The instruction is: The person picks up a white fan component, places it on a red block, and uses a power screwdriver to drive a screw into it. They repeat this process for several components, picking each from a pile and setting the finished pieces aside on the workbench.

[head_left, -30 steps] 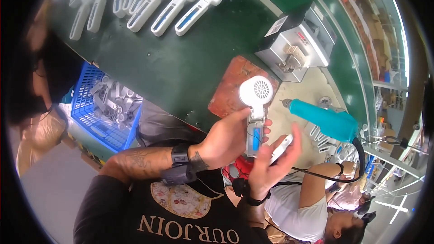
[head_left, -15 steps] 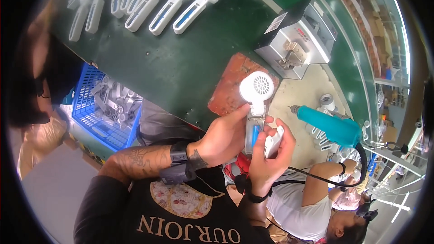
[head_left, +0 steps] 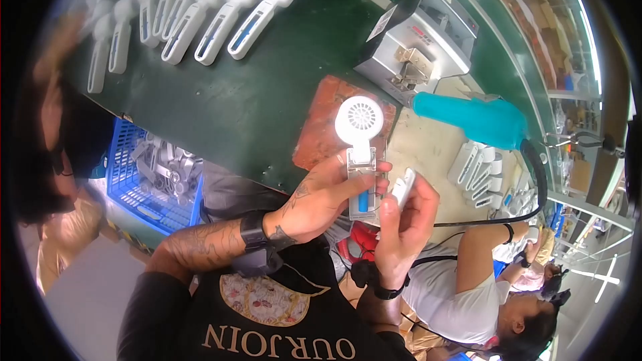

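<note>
My left hand point(head_left: 311, 204) is closed around the handle of a small white handheld fan point(head_left: 360, 120), its round vented head pointing away from me. The handle's inside is exposed, with a blue cylindrical battery point(head_left: 363, 201) in it, and the fingers partly cover it. Close by on the right, my right hand point(head_left: 409, 224) pinches a narrow white plastic piece point(head_left: 403, 186), apparently a handle cover, beside the handle. The fan head is over a worn reddish block point(head_left: 317, 117) on the bench.
A teal electric screwdriver point(head_left: 468, 119) with a black cable is at right, before a grey-black machine point(head_left: 421, 40). White fan bodies point(head_left: 251, 27) lie at the far left; more point(head_left: 478, 170) lie at right. A blue basket point(head_left: 120, 180) holds parts. Another person point(head_left: 461, 281) sits at right.
The view has shifted a little. The fan and both hands stay together, with my left fingers now further across the handle. The teal screwdriver has swung farther away, towards the machine.
</note>
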Demonstrator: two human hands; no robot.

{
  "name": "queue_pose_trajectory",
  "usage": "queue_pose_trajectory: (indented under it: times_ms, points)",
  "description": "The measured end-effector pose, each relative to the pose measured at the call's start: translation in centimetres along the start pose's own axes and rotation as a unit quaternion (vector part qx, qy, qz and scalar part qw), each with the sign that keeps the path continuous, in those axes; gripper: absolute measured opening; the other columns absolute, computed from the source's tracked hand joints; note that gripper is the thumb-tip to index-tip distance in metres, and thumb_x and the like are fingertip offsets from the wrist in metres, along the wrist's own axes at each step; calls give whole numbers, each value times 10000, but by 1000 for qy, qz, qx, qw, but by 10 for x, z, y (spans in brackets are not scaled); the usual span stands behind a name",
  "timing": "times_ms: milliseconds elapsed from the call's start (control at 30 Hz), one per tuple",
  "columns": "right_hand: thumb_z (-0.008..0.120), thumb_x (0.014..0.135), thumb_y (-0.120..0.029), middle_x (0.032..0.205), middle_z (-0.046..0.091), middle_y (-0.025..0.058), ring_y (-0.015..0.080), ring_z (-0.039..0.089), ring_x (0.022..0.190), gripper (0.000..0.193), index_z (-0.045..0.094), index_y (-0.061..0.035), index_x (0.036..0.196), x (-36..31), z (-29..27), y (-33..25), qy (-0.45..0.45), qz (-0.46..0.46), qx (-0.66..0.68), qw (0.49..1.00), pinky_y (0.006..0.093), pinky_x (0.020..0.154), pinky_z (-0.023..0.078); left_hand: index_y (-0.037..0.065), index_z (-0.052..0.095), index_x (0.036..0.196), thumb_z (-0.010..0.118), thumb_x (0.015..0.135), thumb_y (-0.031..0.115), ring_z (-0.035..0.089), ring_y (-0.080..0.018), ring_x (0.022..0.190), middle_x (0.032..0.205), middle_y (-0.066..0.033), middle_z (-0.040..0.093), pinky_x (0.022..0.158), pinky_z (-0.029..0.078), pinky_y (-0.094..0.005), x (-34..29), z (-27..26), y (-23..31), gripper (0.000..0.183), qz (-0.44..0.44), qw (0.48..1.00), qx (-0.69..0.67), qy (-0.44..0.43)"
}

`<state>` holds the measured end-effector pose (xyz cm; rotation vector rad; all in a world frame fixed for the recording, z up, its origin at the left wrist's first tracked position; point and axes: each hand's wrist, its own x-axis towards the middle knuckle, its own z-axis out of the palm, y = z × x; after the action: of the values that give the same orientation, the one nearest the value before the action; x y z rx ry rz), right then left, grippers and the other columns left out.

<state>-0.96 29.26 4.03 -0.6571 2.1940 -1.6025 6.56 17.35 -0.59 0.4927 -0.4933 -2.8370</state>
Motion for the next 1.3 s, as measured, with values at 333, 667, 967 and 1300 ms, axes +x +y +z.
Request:
queue_pose_trajectory:
  times_ms: [333, 667, 967, 1300]
  points:
    - [805, 818, -108, 1031, 605, 102, 207, 621, 845, 416, 595, -12, 1164, 11, 21, -10, -19, -92, -262, 960, 343, 752, 504, 54, 491, 1375, 396, 1098, 421, 551, -187, 1226, 1326, -71, 586, 1077, 407, -392, -1, 0, -3, 469, -27, 993, -111, 6]
    - [810, 797, -122, 935, 535, 143, 326, 587, 796, 407, 587, -18, 1121, 23, 31, -1, -29, -144, -334, 931, 431, 699, 490, 61, 498, 1377, 385, 1093, 460, 554, -196, 1229, 1324, -67, 586, 1087, 394, -392, -1, 2, -4, 502, -19, 993, -111, 27]
    - [850, 726, -126, 1086, 518, 146, 330, 571, 944, 593, 571, -44, 1243, 14, 29, 0, -42, -225, -324, 918, 425, 750, 495, 5, 503, 1390, 585, 1022, 110, 634, -217, 1178, 1295, -137, 632, 1027, 513, -367, -4, 2, 7, 391, 38, 997, 35, 59]
    - [775, 872, -315, 782, 606, 93, 194, 568, 638, 378, 599, -1, 988, 1, 17, 8, -161, -40, -55, 985, 333, 591, 455, -53, 458, 1427, 566, 1040, 229, 609, -318, 1243, 1362, -213, 597, 1125, 456, -479, -3, 2, 36, 490, 105, 994, 2, 37]
